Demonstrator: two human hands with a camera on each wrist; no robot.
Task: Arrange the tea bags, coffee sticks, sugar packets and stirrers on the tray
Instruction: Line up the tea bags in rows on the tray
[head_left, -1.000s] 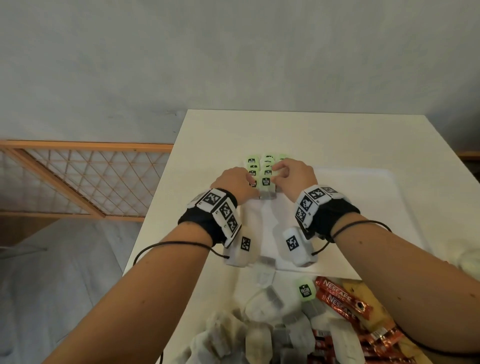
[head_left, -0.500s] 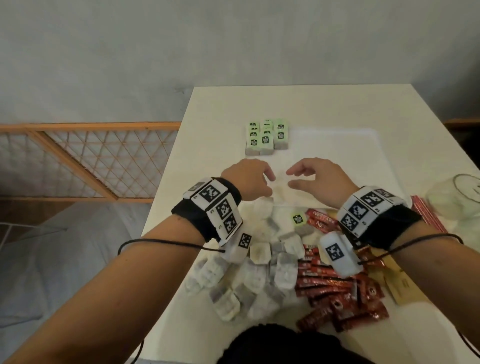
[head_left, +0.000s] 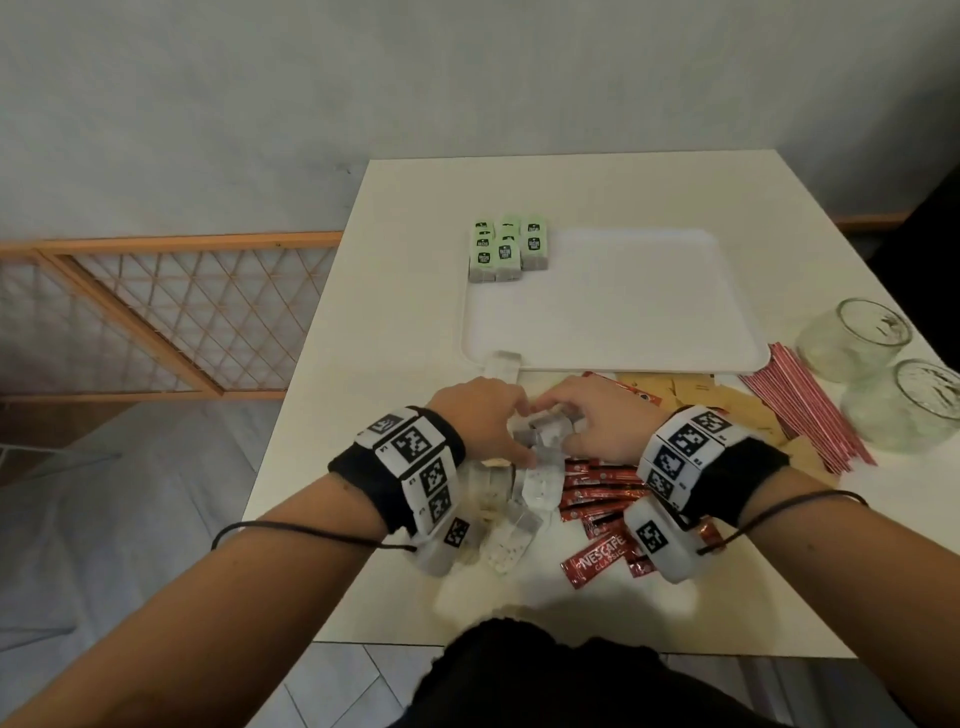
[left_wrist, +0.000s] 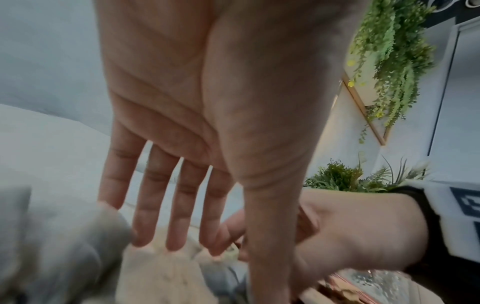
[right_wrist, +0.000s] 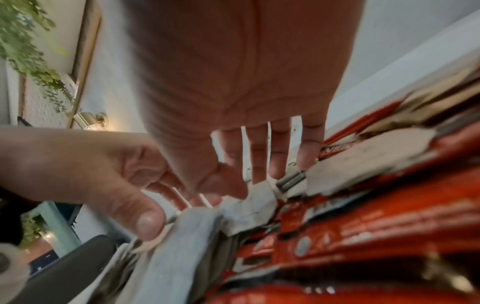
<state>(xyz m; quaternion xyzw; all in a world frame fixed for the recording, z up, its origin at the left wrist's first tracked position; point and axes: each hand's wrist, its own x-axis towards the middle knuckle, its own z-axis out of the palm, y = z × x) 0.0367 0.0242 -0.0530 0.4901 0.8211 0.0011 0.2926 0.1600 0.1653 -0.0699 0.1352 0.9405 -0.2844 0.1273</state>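
Our left hand (head_left: 480, 423) and right hand (head_left: 597, 426) meet over the loose tea bags (head_left: 540, 483) at the near edge of the surface (head_left: 415, 332), fingers extended onto the pile, gripping nothing we can make out; red coffee sticks (head_left: 602, 491) lie beside them, the white tray (head_left: 618, 332) beyond, green-tagged tea bags (head_left: 506, 249) at its far left corner

head: high, facing forward and down over the counter (head_left: 571, 187), whole layout in frame | left wrist: very close under the left hand (left_wrist: 207, 102), facing along its fingers | right wrist: same, under the right hand (right_wrist: 233, 72) | shared: all three see both hands meeting over the tea bags (head_left: 540, 483)
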